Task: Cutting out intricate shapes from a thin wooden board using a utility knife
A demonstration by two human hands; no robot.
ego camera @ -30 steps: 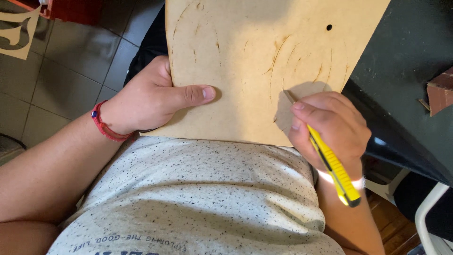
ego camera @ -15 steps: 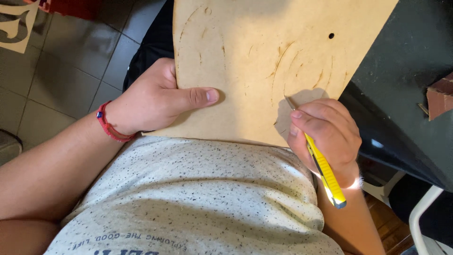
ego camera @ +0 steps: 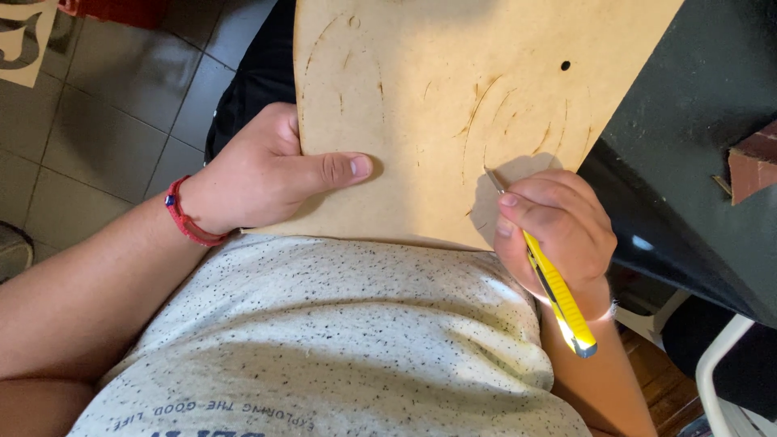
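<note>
A pale brown board with curved cut lines and one small round hole leans against my speckled shirt. My left hand grips the board's left edge, thumb lying flat across its face. My right hand is closed around a yellow utility knife. The knife's thin blade tip touches the board just beside one of the curved lines, near the lower right part of the board. A red cord bracelet sits on my left wrist.
A black tabletop lies to the right, the board resting against its edge. A reddish-brown block sits on it. Grey floor tiles show at left, with a cut-out panel in the top corner. A white chair frame stands at lower right.
The knife has swung so its yellow handle points more steeply down. The blade tip stays at the same curved line. My left hand keeps its hold.
</note>
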